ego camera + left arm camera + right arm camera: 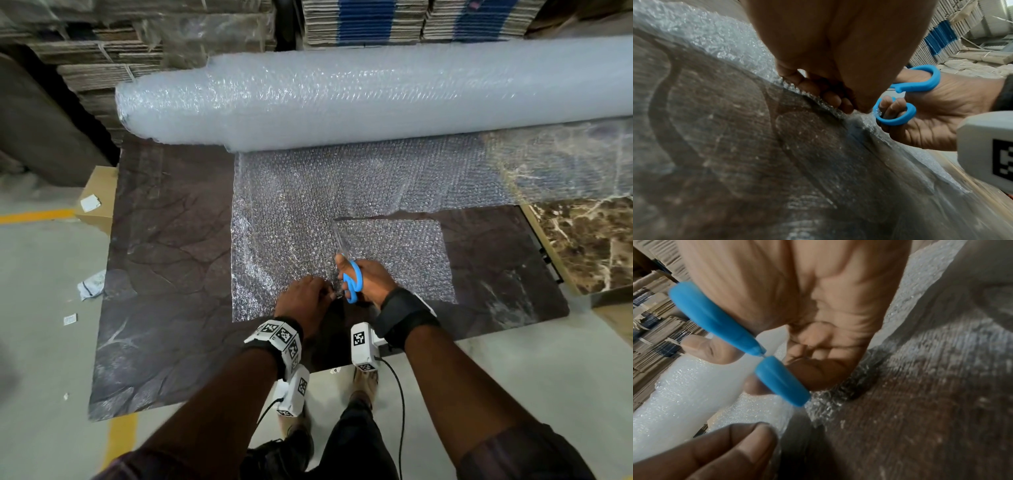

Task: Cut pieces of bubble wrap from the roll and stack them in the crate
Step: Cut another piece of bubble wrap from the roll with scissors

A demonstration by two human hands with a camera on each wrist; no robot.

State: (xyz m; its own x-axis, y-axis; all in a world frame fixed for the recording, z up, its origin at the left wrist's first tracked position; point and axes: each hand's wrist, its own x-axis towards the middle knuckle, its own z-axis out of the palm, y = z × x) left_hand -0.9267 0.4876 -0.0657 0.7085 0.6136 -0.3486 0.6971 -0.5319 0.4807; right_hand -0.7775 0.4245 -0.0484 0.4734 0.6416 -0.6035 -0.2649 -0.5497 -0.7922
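A big roll of bubble wrap (359, 99) lies across the back of a dark marble-patterned board (164, 267). Its loose sheet (291, 212) is spread toward me over the board. My left hand (305, 298) pinches the sheet's near edge (813, 97). My right hand (368, 281) grips blue-handled scissors (352, 279), thumb and fingers through the loops (900, 113). The blades (340, 240) point away from me along a cut in the sheet. A partly cut rectangle of wrap (400, 257) lies to the right of the blades. No crate is in view.
Stacks of flattened cardboard (376, 20) rise behind the roll. A small cardboard box (97, 202) sits at the board's left edge, and a lighter marble slab (589, 236) lies to the right. Paper scraps (90, 289) litter the grey floor with yellow lines.
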